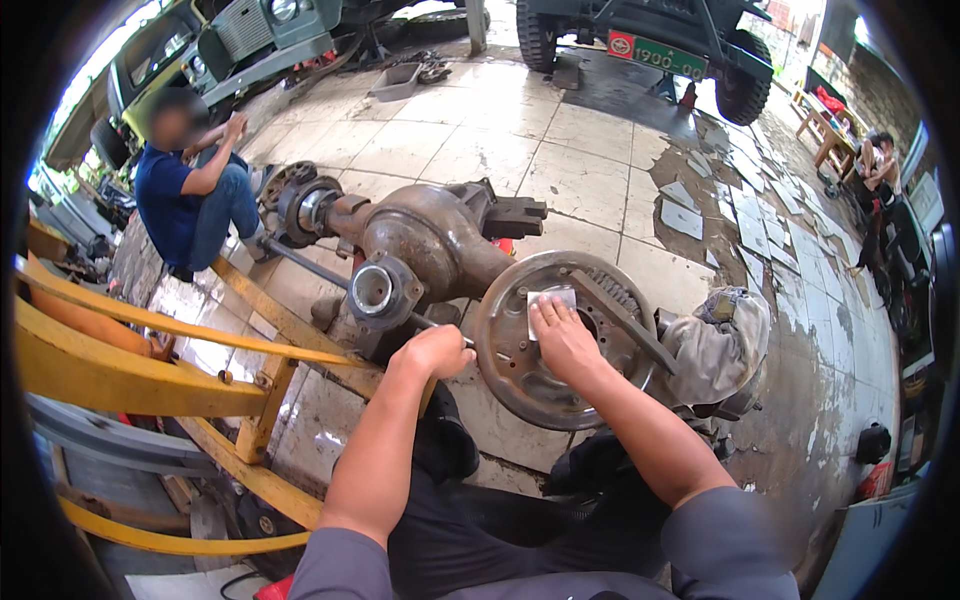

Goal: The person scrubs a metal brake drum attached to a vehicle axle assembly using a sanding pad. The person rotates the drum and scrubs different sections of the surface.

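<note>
A rusty round brake backing plate [497, 374] stands tilted in front of me, at the end of a large axle housing [415, 228]. My right hand [568, 340] presses a small pale square sheet [536, 331] against its face, fingers laid over the sheet; whether this is paper, cloth or sandpaper I cannot tell. A curved brake shoe [622, 318] sits on the plate, right of that hand. My left hand [436, 352] is curled around the near end of a long metal rod [310, 262], left of the plate. Its palm side is hidden.
A grey cloth bundle [722, 345] covers the axle's right end. Yellow metal frame beams [130, 375] run along the left. A person [195, 185] in blue squats by the axle's far hub [305, 205]. Broken tiles [680, 218] lie at right; vehicles [650, 40] and a grey tray [396, 82] are behind.
</note>
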Motion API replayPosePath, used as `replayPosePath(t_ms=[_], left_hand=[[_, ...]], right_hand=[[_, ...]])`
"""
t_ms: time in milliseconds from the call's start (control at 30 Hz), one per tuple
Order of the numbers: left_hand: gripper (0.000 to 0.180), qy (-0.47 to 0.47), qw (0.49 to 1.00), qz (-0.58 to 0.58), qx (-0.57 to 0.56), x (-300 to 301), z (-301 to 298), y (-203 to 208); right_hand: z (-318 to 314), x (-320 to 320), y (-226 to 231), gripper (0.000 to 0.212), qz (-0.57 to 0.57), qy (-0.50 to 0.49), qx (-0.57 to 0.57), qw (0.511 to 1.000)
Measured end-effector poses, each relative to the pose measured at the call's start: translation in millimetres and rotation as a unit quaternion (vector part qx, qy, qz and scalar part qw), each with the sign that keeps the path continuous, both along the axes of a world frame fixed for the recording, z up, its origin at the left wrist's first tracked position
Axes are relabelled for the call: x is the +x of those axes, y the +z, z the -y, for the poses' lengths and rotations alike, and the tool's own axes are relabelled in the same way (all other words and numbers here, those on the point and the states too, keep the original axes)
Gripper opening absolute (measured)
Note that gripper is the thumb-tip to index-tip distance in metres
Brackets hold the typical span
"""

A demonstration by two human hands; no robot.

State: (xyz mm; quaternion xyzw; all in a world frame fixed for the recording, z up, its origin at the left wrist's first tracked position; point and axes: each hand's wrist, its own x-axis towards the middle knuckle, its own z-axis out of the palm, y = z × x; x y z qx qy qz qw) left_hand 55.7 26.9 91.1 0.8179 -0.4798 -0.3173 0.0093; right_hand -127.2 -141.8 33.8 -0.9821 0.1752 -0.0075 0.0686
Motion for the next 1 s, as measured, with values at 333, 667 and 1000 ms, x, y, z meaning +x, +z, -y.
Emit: replayPosePath(t_ms=[333,667,1000], left_hand=[[0.034,0.045,0.999,-0.019,0.022,-0.6,-3.3,-0.4],[0.034,0.028,0.999,-0.02,0.011,4.2,-1.9,0.2],[0.037,0.053,0.997,-0.046,0.013,-1.2,0.6,13.9]], right_hand=[[0.6,0.5,1.8,0.051,0.034,0.013,0.027,0.999],[4.2,1.5,5.5,0.052,0.024,0.02,0.012,0.999],[7.7,5.8,2.7,0.052,0.027,0.004,-0.024,0.999]])
